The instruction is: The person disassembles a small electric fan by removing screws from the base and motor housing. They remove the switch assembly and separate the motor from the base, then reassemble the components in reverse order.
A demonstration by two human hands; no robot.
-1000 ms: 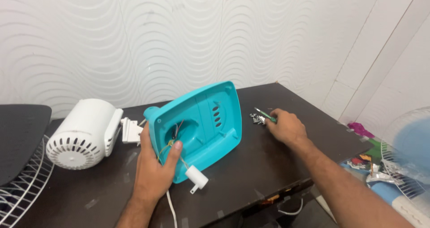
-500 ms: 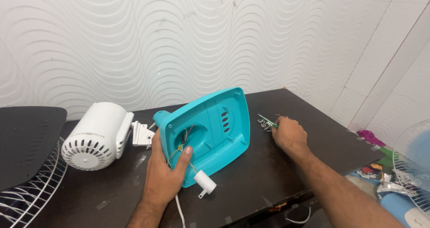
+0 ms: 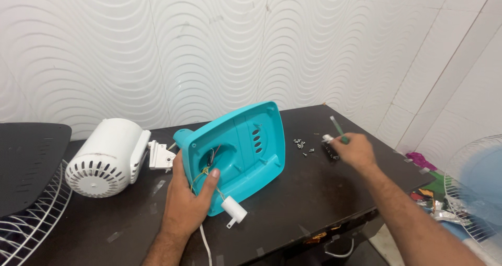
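**Fan base held, screwdriver lifted**

The left hand [image 3: 185, 206] gripped the turquoise fan base [image 3: 235, 153], tilted mid-table. The right hand [image 3: 355, 152], far right, pinched a green-handled screwdriver [image 3: 337, 130] beside loose screws [image 3: 302, 145]. Refastening seemingly needed a screw.

Dark brown table [image 3: 314, 193] set against a white wall, white motor housing [image 3: 107, 156] lay on its side at the left, turquoise fan base [image 3: 243, 151] stood tilted at centre, small screws [image 3: 302, 144] lay scattered near the far edge, white capacitor [image 3: 234, 211] rested beside the base.
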